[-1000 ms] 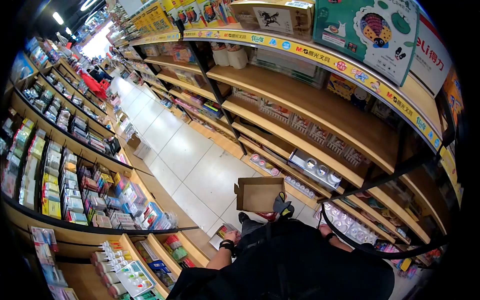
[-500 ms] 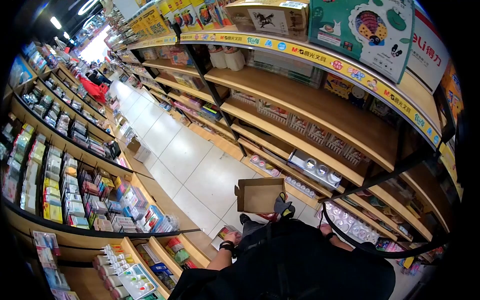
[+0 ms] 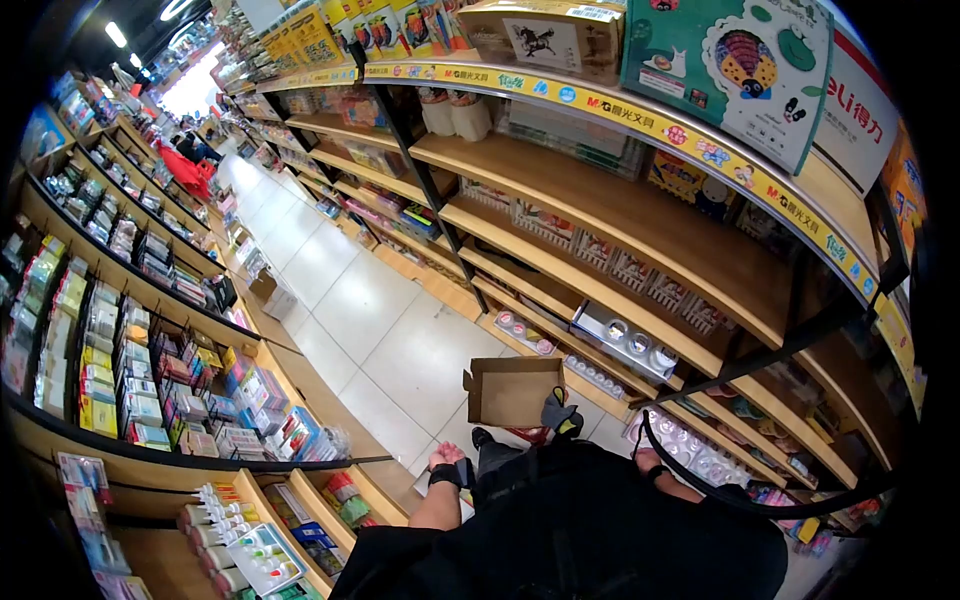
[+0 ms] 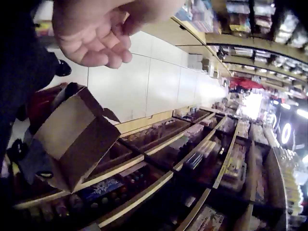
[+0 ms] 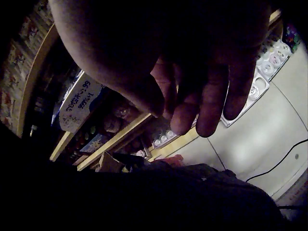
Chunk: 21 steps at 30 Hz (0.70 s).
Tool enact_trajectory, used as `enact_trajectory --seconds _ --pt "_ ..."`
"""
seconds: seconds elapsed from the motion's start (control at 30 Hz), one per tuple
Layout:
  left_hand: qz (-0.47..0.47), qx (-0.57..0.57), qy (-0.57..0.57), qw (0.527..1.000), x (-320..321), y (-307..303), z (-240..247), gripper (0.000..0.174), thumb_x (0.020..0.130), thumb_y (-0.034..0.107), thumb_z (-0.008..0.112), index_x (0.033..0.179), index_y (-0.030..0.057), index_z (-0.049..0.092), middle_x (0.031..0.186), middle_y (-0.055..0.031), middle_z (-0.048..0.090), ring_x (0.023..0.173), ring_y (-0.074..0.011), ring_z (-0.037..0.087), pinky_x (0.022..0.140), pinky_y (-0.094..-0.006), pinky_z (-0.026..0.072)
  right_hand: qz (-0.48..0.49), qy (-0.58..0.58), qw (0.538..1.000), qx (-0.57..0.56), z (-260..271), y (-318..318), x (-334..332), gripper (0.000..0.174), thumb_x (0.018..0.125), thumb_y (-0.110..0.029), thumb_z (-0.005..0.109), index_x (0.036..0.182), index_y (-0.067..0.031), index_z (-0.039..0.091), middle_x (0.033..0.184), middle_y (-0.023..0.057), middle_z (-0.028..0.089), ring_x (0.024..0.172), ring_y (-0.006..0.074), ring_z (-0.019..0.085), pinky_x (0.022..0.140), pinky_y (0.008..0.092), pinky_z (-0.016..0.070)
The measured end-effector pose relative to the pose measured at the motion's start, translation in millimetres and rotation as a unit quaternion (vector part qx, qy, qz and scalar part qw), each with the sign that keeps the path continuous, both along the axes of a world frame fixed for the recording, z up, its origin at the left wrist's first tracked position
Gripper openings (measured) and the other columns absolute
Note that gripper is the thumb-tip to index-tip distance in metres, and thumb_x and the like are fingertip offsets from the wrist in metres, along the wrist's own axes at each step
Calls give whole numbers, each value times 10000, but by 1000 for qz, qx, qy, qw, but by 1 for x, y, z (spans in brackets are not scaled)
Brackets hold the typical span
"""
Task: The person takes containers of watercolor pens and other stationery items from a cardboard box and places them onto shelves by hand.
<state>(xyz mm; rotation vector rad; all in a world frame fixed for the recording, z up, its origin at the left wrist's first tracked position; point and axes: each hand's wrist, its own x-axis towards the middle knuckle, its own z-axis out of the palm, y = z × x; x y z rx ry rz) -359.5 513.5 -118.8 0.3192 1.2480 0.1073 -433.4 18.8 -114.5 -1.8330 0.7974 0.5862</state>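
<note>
My left hand (image 3: 447, 457) hangs beside the left thigh over the floor, holding nothing. In the left wrist view, that hand (image 4: 96, 36) has loosely bent fingers. On my other side, the right hand (image 3: 648, 460) hangs near the lower shelves, partly hidden by a black curved rail (image 3: 740, 505). The right wrist view shows this hand (image 5: 207, 91) in shadow, its fingers relaxed and nothing between them. In front of my legs sits an open, bare cardboard box (image 3: 515, 390). A grey glove-like item (image 3: 561, 412) overlaps the box's near right corner.
Tall wooden shelves (image 3: 600, 200) with boxed goods rise on the right. Left of me runs a display rack (image 3: 130, 370) of hanging packets, with glue bottles (image 3: 215, 530) in a lower bay. A tiled aisle (image 3: 370, 310) leads away between them. Clear-lidded round items (image 3: 690, 445) lie low on the right.
My left hand has moved slightly forward and to the left, away from the thigh. The right hand stays nearly where it was, and the box has not moved.
</note>
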Motion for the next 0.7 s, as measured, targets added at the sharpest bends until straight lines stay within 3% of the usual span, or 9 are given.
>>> enact_trajectory --seconds 0.07,0.17,0.2,0.23,0.37,0.43,0.5,0.57,0.7 --pt "58 -4 10 998 0 -21 -1 130 830 188 362 806 116 469 736 -34 565 634 -198 505 535 -338 423 7 9 1000 -17 1 0 0 120 756 -136 573 730 -23 607 567 67 553 406 162 473 357 293 357" --pt "-18 -23 23 999 -17 -46 -16 173 833 219 361 891 110 482 772 -49 582 662 -226 535 547 -366 434 -45 23 998 31 -13 -4 -2 119 762 -134 575 763 -18 602 576 75 562 410 161 479 358 286 361" --pt "-5 -17 59 998 -20 -54 -21 142 785 161 379 731 94 492 747 -65 575 637 -263 519 539 -378 421 -51 19 997 46 -12 -5 -2 113 763 -128 574 774 -18 600 579 77 563 410 159 478 354 285 360" --pt "0 -20 62 998 -23 -53 -23 142 785 161 379 731 94 492 747 -65 575 637 -263 519 539 -378 421 -58 16 996 60 -11 -4 -2 109 764 -122 572 785 -18 597 582 80 564 409 156 477 351 284 359" --pt "-60 -48 6 997 -27 -53 -37 152 819 166 336 843 114 476 754 -43 568 608 -244 508 523 -376 414 -47 28 998 36 7 0 2 86 750 -95 581 761 -13 605 584 71 559 405 158 472 357 286 354" --pt "-163 -34 -22 986 -29 -54 -33 217 842 191 367 989 119 509 841 -46 606 659 -223 562 552 -354 473 -45 27 998 45 13 1 4 84 744 -85 582 756 -6 610 572 59 547 412 162 473 367 290 358" --pt "-140 -6 34 990 -28 -57 -37 267 856 179 355 1071 119 501 872 -48 612 663 -220 561 557 -348 479 -7 51 999 -14 19 2 7 147 730 -119 614 812 -14 676 736 73 650 670 173 597 622 300 470" --pt "-206 -27 20 978 -27 -50 -53 296 866 173 346 1119 112 487 867 -66 616 642 -227 569 544 -358 489 -9 40 999 -7 7 1 10 142 731 -127 616 795 -12 671 720 74 644 655 177 593 611 300 467" --pt "-238 -5 32 971 -22 -51 -52 308 876 183 336 1135 104 483 862 -87 622 630 -242 588 531 -368 501 8 34 999 18 6 0 22 141 732 -151 620 741 -12 642 664 74 619 586 183 568 543 305 446"
